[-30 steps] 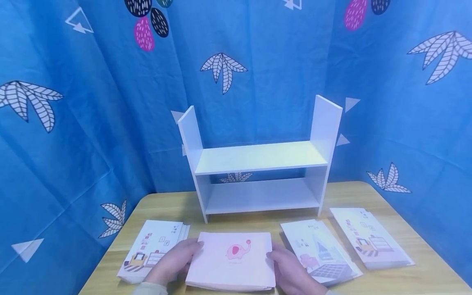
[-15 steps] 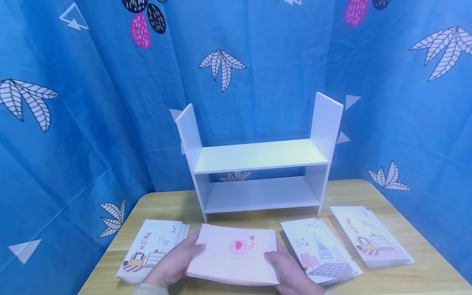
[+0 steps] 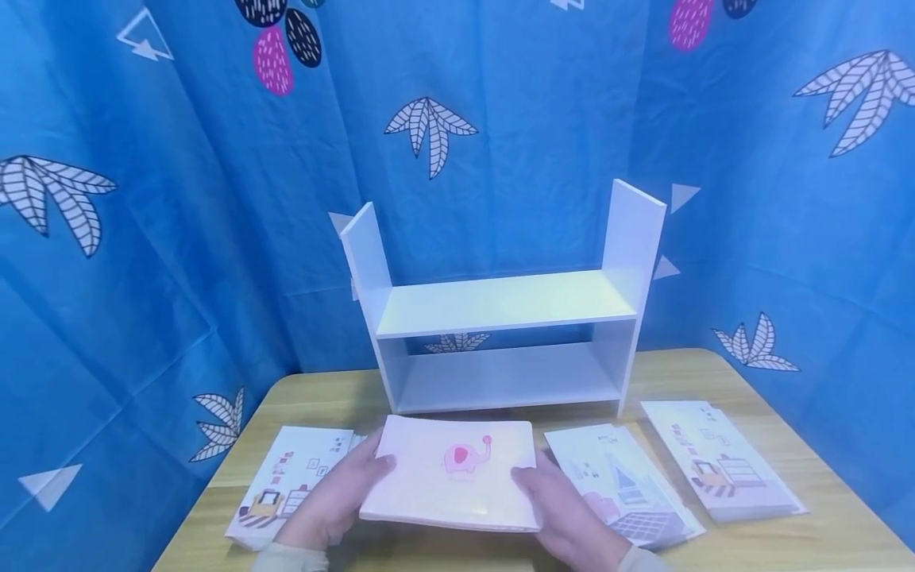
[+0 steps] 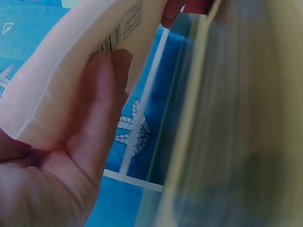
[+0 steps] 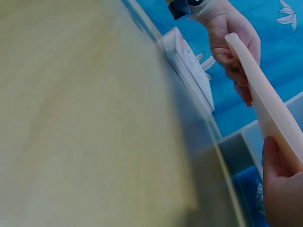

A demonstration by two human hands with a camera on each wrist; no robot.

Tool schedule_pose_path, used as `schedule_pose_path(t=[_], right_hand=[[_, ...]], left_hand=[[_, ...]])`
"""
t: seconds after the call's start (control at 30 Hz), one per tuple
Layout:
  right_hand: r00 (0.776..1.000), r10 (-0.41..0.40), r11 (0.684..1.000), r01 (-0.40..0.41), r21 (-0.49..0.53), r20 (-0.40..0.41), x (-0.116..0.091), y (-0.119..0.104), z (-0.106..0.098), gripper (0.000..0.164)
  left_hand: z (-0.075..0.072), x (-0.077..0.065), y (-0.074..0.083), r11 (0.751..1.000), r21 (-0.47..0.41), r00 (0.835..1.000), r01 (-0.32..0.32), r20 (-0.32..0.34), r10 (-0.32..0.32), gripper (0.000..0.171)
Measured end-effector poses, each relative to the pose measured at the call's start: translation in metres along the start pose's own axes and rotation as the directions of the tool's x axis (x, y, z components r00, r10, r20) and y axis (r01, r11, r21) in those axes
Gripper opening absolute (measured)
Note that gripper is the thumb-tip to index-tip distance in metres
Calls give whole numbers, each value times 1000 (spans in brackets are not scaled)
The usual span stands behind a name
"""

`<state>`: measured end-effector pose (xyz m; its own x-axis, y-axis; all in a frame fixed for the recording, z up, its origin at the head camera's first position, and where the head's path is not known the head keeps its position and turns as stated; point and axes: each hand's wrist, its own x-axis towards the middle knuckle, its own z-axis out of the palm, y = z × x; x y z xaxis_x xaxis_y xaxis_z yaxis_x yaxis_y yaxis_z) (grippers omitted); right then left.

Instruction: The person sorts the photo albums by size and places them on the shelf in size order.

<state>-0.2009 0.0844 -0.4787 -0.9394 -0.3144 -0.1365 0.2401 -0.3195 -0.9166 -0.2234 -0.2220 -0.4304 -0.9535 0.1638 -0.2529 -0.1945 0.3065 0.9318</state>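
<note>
Between my two hands is a small stack of pink notebooks (image 3: 450, 496), its top cover printed with a pink elephant. It is raised off the table and tilted, near the front of the head view. My left hand (image 3: 346, 492) grips the left edge, thumb on the cover and fingers underneath. On the opposite edge my right hand (image 3: 565, 508) holds it the same way. The left wrist view shows a barcode on the underside of the notebooks (image 4: 71, 61) and layered edges. In the right wrist view both hands pinch the slightly bowed stack (image 5: 265, 97).
Behind the hands stands a white two-tier shelf (image 3: 507, 306) on the wooden table (image 3: 314, 397). One pile of illustrated notebooks (image 3: 286, 469) lies at left. Two more piles, a nearer one (image 3: 622, 485) and a farther one (image 3: 722, 461), lie at right. A blue patterned curtain (image 3: 500, 199) hangs behind.
Both hands have lifted the pink notebooks from low over the table, up and towards the shelf. The other piles and the shelf have stayed in place.
</note>
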Motion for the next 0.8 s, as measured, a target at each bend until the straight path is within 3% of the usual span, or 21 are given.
schedule_pose_path(t=[0.23, 0.6, 0.8], right_hand=[[999, -41, 996, 38, -83, -32, 3, -25, 1, 70], [992, -89, 995, 84, -57, -92, 4, -73, 8, 67], [988, -105, 987, 91, -132, -110, 2, -103, 4, 67]], left_hand=[[5, -1, 19, 998, -3, 998, -58, -37, 57, 67], [11, -2, 57, 968, -86, 972, -235, -39, 232, 58], [16, -2, 74, 961, -43, 962, -274, -30, 273, 58]])
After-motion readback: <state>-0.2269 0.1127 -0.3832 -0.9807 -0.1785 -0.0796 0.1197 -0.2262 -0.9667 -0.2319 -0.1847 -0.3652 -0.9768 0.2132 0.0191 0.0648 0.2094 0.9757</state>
